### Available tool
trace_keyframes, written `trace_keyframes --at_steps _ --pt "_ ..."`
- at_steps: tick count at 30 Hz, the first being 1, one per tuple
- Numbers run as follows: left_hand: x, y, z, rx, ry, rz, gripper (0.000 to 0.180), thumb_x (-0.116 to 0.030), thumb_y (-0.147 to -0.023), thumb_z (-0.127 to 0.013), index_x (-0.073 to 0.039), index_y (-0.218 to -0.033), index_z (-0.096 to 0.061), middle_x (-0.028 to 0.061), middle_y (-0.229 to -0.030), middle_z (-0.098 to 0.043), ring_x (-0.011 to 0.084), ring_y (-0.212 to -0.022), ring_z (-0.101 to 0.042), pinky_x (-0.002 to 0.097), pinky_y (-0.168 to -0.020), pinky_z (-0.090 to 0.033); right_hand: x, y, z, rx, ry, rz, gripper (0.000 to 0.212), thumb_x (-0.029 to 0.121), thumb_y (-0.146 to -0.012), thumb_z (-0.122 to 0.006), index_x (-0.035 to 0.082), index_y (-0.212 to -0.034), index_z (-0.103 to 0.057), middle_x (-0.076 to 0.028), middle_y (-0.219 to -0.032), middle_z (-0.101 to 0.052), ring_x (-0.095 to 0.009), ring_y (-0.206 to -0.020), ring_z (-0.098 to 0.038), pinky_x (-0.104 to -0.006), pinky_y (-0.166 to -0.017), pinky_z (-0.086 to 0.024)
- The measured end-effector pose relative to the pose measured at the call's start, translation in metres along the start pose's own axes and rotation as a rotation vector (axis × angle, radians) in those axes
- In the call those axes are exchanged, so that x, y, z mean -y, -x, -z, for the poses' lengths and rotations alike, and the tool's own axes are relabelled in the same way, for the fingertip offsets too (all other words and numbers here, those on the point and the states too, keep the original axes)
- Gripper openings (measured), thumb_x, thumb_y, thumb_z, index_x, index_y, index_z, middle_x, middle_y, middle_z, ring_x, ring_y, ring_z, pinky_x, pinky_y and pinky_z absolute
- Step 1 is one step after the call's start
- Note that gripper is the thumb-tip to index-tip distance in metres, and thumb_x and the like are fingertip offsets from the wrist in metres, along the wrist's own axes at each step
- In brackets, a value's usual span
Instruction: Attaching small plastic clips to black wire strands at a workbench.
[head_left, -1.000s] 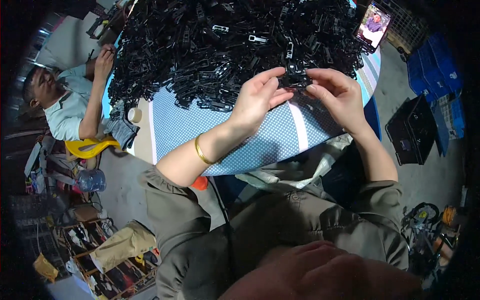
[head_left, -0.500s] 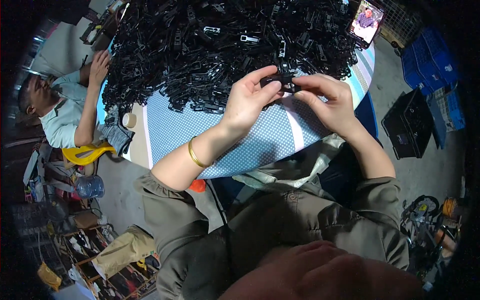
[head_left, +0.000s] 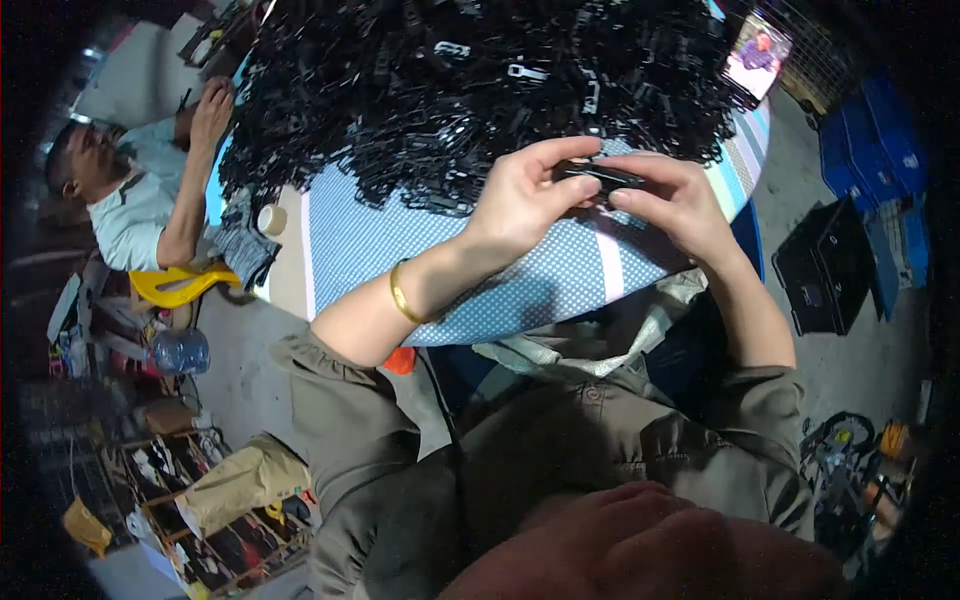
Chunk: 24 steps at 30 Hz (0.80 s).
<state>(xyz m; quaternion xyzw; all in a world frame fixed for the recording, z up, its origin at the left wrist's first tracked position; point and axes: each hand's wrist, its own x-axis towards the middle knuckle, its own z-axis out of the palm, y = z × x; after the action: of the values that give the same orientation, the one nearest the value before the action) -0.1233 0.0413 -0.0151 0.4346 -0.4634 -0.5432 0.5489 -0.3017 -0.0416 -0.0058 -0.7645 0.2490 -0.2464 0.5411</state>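
My left hand [head_left: 530,195] and my right hand [head_left: 682,200] meet over the near side of the table, both closed on one small black plastic part [head_left: 600,178]. It is slim and dark, pinched between thumbs and fingers from either side; its finer shape is partly covered by the fingertips. A gold bangle sits on my left wrist. Just beyond my hands spreads a large heap of similar black parts [head_left: 400,120], several of them catching the light. Under my forearms lies the blue dotted and striped tablecloth [head_left: 390,250].
A phone [head_left: 757,60] showing a video stands at the heap's right edge. At the table's left sits another person [head_left: 140,190], one hand by the heap. A roll of tape [head_left: 271,220] lies near the left edge. Blue crates [head_left: 870,145] and a black crate [head_left: 825,265] stand right.
The part between my fingers has turned and now lies lower and flatter. The whole scene has shifted slightly rightward in view. The other person's hand has lifted a little.
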Motion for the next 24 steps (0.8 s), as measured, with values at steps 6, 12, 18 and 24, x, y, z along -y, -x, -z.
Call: trace_keyframes --at_steps 6,12,18,24 --pt "-0.001 0.002 -0.004 0.018 -0.062 -0.013 0.04 -0.002 -0.084 -0.056 0.003 -0.122 -0.045 0.0108 -0.103 -0.06 0.0113 -0.083 -0.06 0.0227 -0.076 -0.051 -0.003 0.005 0.001 -0.056 0.052 0.028 0.031 0.008 -0.074 -0.065 -0.003 -0.102 -0.061 -0.01 -0.097 -0.062 -0.015 -0.09 -0.057 -0.0259 -0.079 -0.045" --pt "-0.009 -0.004 0.002 0.141 -0.078 -0.157 0.044 -0.006 -0.084 -0.056 0.002 -0.124 -0.04 0.0119 -0.101 -0.06 0.0149 -0.086 -0.06 0.0274 -0.078 -0.05 0.011 0.017 0.043 0.133 0.108 -0.011 0.025 0.013 -0.074 -0.068 -0.003 -0.093 -0.063 -0.009 -0.086 -0.063 -0.016 -0.079 -0.06 -0.0274 -0.072 -0.046" --pt "-0.054 -0.02 0.107 -0.621 -1.188 -0.492 0.019 -0.01 -0.079 -0.061 -0.001 -0.096 -0.064 0.0116 -0.094 -0.065 0.0181 -0.086 -0.063 0.0267 -0.074 -0.048 0.029 0.023 0.034 0.7 0.584 0.163 0.028 0.018 -0.068 -0.071 -0.002 -0.086 -0.064 -0.013 -0.073 -0.062 -0.025 -0.064 -0.062 -0.0312 -0.057 -0.047" --pt "-0.053 -0.018 0.128 -0.257 -1.649 -0.148 0.027 -0.002 -0.072 -0.061 0.0 -0.099 -0.062 0.0171 -0.096 -0.061 0.0307 -0.092 -0.058 0.0358 -0.082 -0.046 0.01 0.011 0.031 0.123 0.569 0.272 0.02 0.013 -0.076 -0.065 -0.002 -0.089 -0.061 -0.013 -0.081 -0.06 -0.024 -0.07 -0.06 -0.0299 -0.059 -0.046"
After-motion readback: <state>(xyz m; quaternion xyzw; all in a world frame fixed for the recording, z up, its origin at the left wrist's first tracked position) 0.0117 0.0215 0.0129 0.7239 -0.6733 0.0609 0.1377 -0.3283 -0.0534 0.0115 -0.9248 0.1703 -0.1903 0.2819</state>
